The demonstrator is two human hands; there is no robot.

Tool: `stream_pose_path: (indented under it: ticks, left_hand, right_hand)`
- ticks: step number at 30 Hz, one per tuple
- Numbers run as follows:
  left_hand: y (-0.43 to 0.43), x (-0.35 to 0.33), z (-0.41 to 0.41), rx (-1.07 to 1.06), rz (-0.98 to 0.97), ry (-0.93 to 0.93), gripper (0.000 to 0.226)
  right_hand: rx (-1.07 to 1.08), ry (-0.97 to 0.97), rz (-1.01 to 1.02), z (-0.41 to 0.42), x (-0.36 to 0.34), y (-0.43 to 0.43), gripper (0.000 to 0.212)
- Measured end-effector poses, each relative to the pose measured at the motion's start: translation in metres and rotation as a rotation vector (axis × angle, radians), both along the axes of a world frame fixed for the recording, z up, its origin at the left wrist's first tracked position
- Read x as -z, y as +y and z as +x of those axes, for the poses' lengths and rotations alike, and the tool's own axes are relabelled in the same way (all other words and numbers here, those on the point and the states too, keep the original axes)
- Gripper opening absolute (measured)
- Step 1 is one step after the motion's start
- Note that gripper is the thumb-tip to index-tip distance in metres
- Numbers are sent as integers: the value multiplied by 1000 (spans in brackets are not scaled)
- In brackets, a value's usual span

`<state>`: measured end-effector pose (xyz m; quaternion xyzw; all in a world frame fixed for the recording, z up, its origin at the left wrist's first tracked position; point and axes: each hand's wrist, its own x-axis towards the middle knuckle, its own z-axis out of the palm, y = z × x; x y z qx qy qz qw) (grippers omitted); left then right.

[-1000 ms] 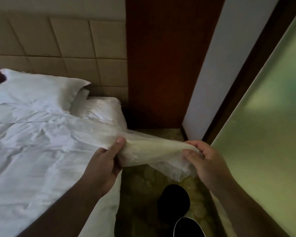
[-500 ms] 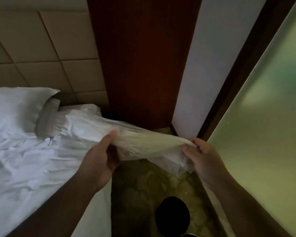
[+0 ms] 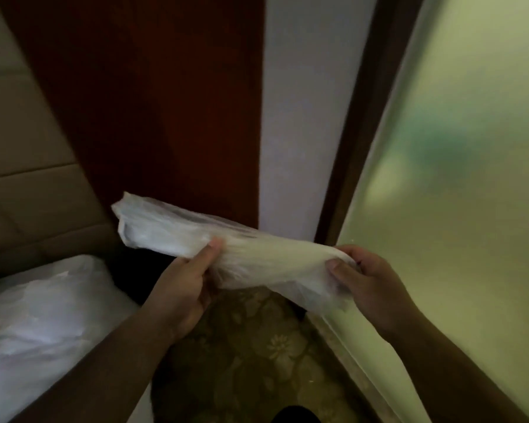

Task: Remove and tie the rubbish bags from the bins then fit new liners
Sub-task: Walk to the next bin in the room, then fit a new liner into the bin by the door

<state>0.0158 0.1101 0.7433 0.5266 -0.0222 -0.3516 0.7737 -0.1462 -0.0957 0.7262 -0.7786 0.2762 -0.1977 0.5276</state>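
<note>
Liner [image 3: 257,254], bunched lengthwise, spans mid-frame, pinched by the left hand [image 3: 180,288] and gripped in the right hand [image 3: 373,279]. Fitting looks barely begun: its mouth is unopened, and no bin shows clearly, only a dark shape [image 3: 297,416] at bottom centre.

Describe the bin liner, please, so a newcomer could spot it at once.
Find the red wood panel beside the bed. Before its base, the bin liner stretches between the left hand and right hand. Nothing else here is translucent plastic.
</note>
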Motion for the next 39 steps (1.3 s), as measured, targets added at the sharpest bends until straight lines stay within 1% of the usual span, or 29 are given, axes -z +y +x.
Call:
stream_pose_path:
  ticks: [3,7,11,12,14,16,20,22,24,26,30,33,35,39]
  left_hand:
    - [-50,8,19,126,-19,-8,27]
    - [-107,24,47,317,-43,-3,34]
    - [-148,36,72,489,-50,86,45]
    - [-157,39,71,565,-34,96,42]
    - [-171,53,65,672,-8,111,24]
    - [-174,68,52,737,26,135,19]
    - [-176,109,35,847,100,306,29]
    - [-175,128,28,902,146,347,27]
    - [-173,142,21,942,172,345,23]
    - [-169,157,16,938,202,342,24]
    - [-153,211,8,912,325,362,43]
    - [-134,266,4,877,434,382,41]
    - [-120,302,0,866,504,364,41]
    - [-93,361,-12,862,560,326,40]
  right_hand:
    - [148,-3,2,-13,1,-22,14]
    - [338,-15,59,-19,3,-35,14]
    - [494,5,118,-14,14,-30,13]
    - [539,19,130,-14,18,-27,13]
    - [605,73,138,-17,29,-18,14]
    - [666,142,141,-26,42,-5,13]
    - [784,206,184,-50,67,23,12]
    - [830,231,202,-61,83,34,12]
    - [865,242,233,-69,102,44,11]
    - [875,235,280,-74,127,52,11]
    - [844,279,383,-82,192,70,11]
    - [842,267,504,-90,247,92,11]
    - [851,277,555,-97,283,111,11]
    - [880,260,594,-106,340,146,12]
